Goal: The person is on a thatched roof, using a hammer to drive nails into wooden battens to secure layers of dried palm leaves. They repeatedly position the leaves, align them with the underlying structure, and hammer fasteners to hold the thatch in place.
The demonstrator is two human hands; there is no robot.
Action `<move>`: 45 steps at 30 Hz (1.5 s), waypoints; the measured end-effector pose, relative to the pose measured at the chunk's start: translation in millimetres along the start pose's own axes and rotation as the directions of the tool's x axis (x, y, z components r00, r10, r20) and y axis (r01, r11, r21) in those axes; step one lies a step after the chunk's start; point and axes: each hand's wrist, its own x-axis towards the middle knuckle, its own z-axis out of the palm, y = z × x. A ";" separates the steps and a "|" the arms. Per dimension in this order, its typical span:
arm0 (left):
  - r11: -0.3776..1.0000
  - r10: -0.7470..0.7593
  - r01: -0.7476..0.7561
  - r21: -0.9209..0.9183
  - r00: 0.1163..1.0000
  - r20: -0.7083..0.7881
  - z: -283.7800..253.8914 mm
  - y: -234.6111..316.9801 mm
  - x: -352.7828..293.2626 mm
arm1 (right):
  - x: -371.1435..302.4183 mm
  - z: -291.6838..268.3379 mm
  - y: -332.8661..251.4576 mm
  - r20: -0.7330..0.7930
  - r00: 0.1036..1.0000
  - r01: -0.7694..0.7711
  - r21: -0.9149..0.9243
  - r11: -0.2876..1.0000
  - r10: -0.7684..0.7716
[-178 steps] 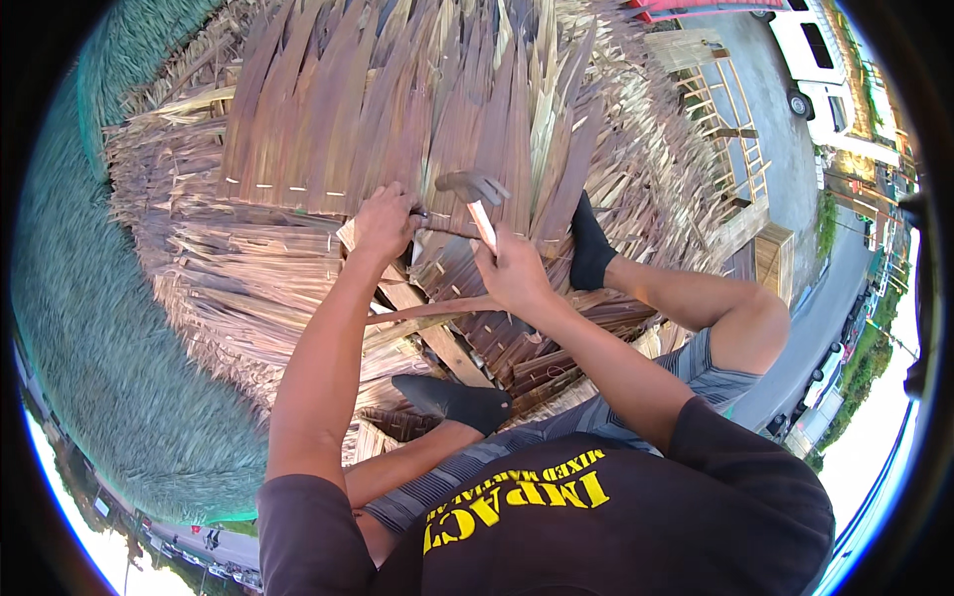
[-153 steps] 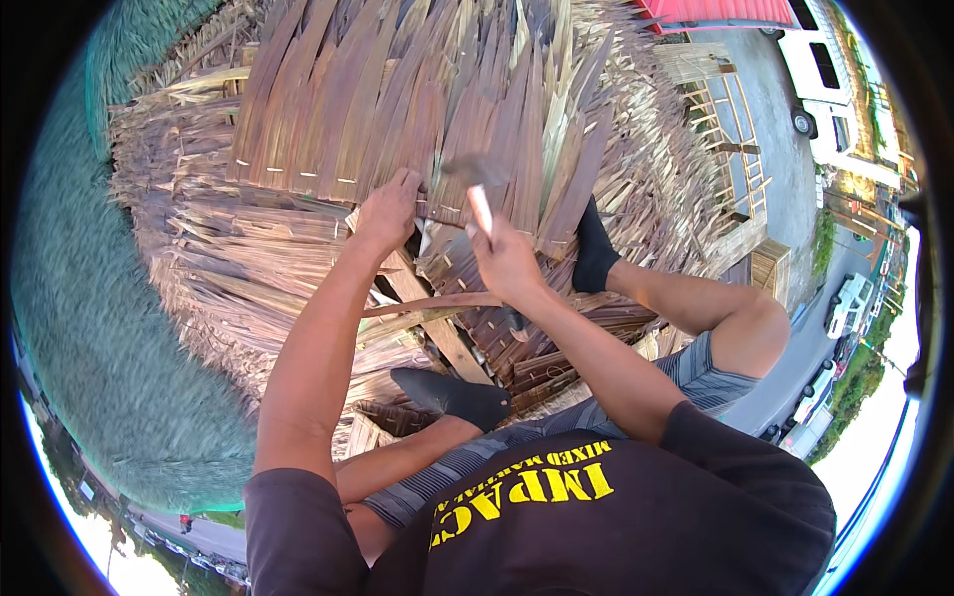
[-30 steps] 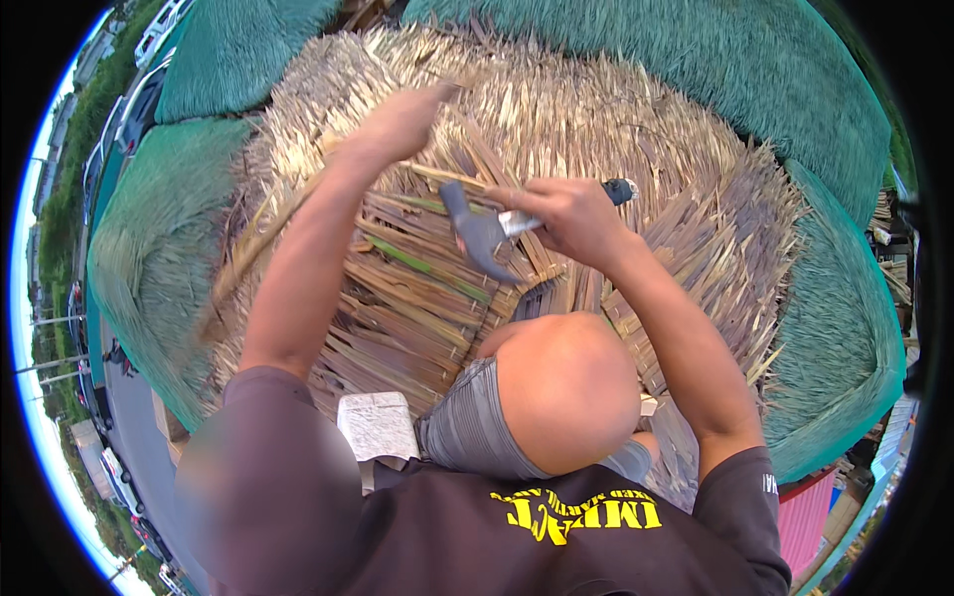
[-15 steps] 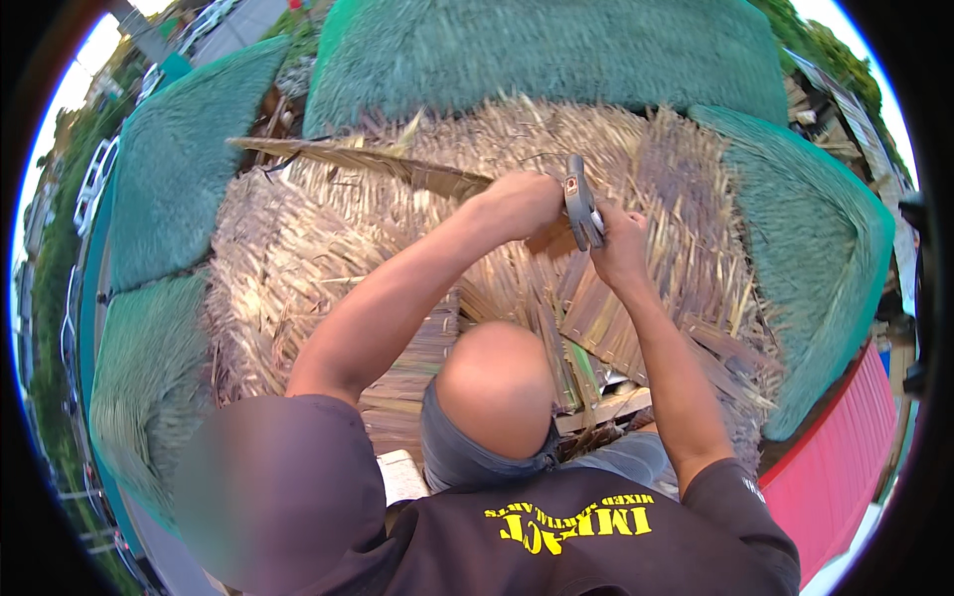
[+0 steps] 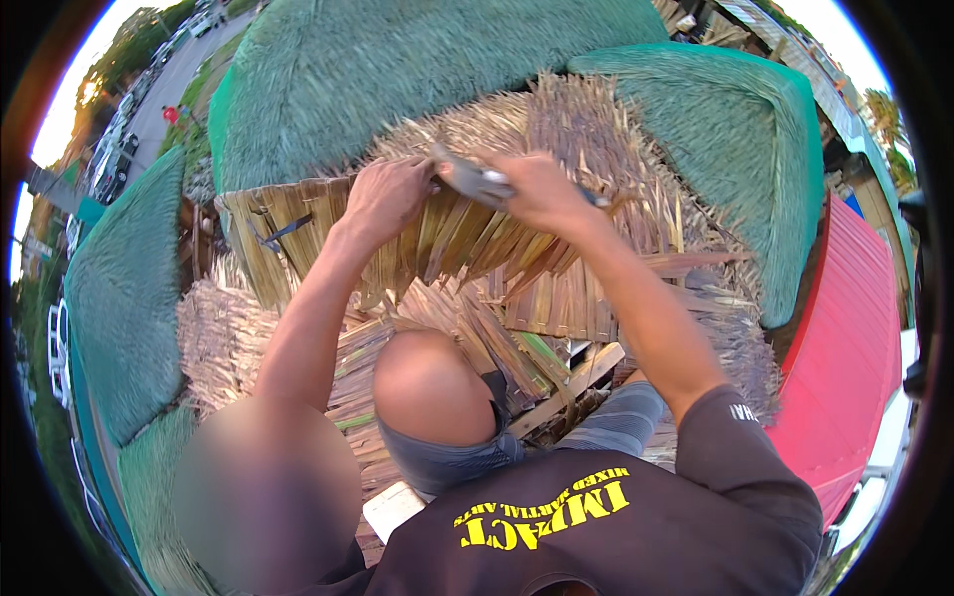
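A long panel of dried-leaf thatch [image 5: 288, 223] stands tilted up across the roof, its strips hanging toward me. My left hand [image 5: 391, 194] is closed over the panel's upper edge near its middle. In my right hand [image 5: 542, 189] is a grey metal hammer [image 5: 475, 181], its head close to the left fingers and slightly blurred. A dark strap [image 5: 288, 230] is looped through the panel's left part. Beneath lie overlapping thatch layers [image 5: 566, 303], with my bent knee [image 5: 435, 382] on the near side.
Green netting covers the thatch mounds at the far side [image 5: 427, 74], right [image 5: 740, 149] and left [image 5: 119, 318]. By my legs, a wooden batten [image 5: 571, 387] shows at a gap in the thatch. A red metal roof [image 5: 845, 348] lies at the right.
My view has turned right. The thatch panel's broad face now shows rather than its edge. My hands have moved left in the picture, and the hammer has swung from upright to nearly level.
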 end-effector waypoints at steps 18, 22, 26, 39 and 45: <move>0.968 -0.239 0.205 0.143 0.928 0.286 41.9 29.2 69.6 | 13.7 56.8 28.6 0.103 0.933 -0.348 -0.001 0.938 0.346; 0.943 -0.330 0.325 0.068 0.895 0.299 72.2 43.6 70.5 | 9.7 67.7 40.9 0.174 0.901 -0.402 -0.007 0.916 0.397; 0.941 -0.336 0.329 0.073 0.896 0.289 85.4 50.6 74.6 | 24.2 70.9 47.7 0.204 0.789 -0.563 -0.140 0.815 0.580; 0.856 -0.492 0.506 -0.108 0.861 0.132 75.5 59.2 96.5 | 74.0 87.1 40.1 0.248 0.591 -0.790 0.370 0.489 0.768; 0.818 -0.524 0.432 -0.379 0.833 -0.180 38.9 41.3 91.3 | 98.6 60.3 22.0 0.021 0.774 -0.510 0.612 0.604 0.633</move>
